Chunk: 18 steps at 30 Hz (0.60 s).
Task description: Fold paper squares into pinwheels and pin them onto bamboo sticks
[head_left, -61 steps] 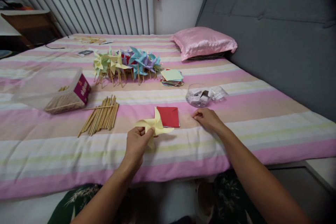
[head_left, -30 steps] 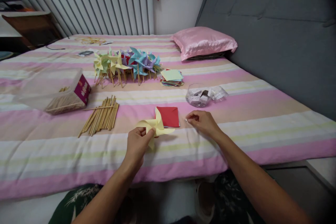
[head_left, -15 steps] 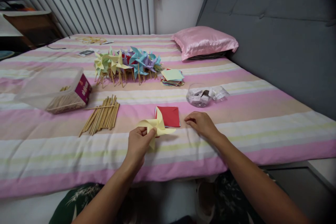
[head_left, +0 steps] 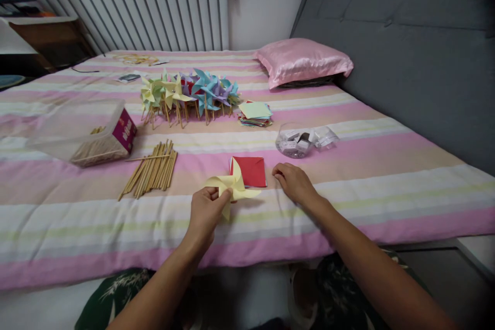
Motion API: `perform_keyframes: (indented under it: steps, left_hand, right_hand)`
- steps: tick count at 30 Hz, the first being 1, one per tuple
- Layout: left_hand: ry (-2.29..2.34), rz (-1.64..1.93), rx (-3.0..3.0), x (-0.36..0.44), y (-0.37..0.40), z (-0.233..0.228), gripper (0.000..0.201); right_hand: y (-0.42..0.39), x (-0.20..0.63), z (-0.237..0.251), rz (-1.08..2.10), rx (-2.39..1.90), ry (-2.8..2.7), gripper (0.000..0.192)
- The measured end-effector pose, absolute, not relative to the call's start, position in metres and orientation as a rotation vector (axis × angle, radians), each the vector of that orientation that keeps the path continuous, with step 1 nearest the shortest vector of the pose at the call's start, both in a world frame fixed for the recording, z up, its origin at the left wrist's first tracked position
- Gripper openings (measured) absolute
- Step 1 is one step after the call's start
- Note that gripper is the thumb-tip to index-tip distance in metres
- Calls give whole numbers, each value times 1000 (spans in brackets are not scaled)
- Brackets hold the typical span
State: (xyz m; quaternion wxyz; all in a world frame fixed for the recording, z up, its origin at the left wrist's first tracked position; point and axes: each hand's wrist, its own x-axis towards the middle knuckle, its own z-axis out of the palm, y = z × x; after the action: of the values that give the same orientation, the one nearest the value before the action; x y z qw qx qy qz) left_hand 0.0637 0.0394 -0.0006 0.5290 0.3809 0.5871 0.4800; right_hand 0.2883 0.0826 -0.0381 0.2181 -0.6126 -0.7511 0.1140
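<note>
A bed with a pink, cream and pale-green striped cover (head_left: 77, 227), its near edge running across just in front of the person.

Nearest, the left hand (head_left: 206, 211) pinches the centre of a yellow paper pinwheel head (head_left: 232, 188) between thumb and fingers, lifted slightly above the cover, its four folded blades fanned out; the right hand (head_left: 294, 181) rests just beside it with fingers curled loosely, and whether they grip anything cannot be told; a red paper square (head_left: 250, 170) lies flat between them, partly behind the yellow blades; open cover spreads right of the right hand; left, a loose bundle of wooden sticks (head_left: 152, 169) and a tipped clear box (head_left: 81, 131); beyond, a small clear jar (head_left: 294, 141), a stack of coloured paper (head_left: 254, 113), finished pinwheels (head_left: 189, 92); farthest, a pink pillow (head_left: 305, 61) against the grey headboard (head_left: 406, 36).
</note>
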Motion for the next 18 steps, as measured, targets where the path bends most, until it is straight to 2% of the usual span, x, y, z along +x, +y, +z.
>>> perform_keyframes:
  steps: [4, 11, 13, 18]
  left_hand:
    - [1420, 1133, 924, 64, 39, -1, 19]
    - [1434, 1135, 1001, 67, 37, -6, 18]
    - [1428, 1139, 1043, 69, 35, -8, 17]
    - [1450, 1141, 1122, 74, 30, -9, 19]
  right_hand:
    - [82, 289, -35, 374, -1665, -1997, 15]
    - [54, 262, -6, 989, -1147, -1580, 8]
    - [41, 250, 1, 996, -1104, -1619, 7]
    - [21, 231, 3, 781, -1080, -1803, 6]
